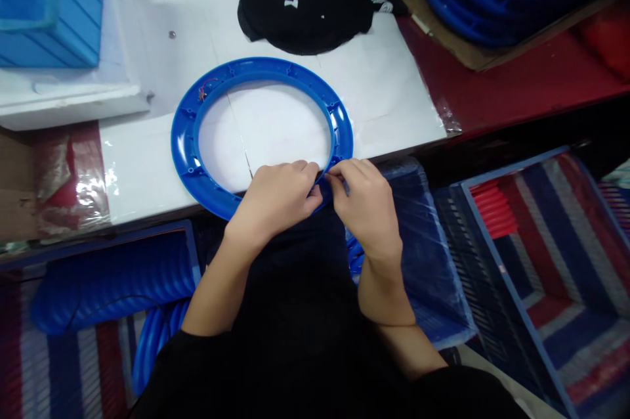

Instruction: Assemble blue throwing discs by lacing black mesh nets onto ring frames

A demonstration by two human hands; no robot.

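A blue plastic ring [266, 68] lies with its hollow, ribbed side up at the table's front edge, its near part reaching past that edge. Small red wires [207, 85] show in its channel at the far left. My left hand [283, 196] is closed over the ring's near right part, fingers curled at the rim. Just beside it, my right hand [367, 202] makes a pinch at the same part of the rim. Whatever small piece the right fingertips may hold is hidden. Both hands cover the near right part of the ring.
A black fabric cover [305, 5] with white "Throw Ball" print lies behind the ring. A light blue bin [73, 18] stands on white foam [63, 100] at left. A cardboard box [472, 54] holds blue rings [467, 5]. Below are crates [522, 314] and more blue rings [118, 281].
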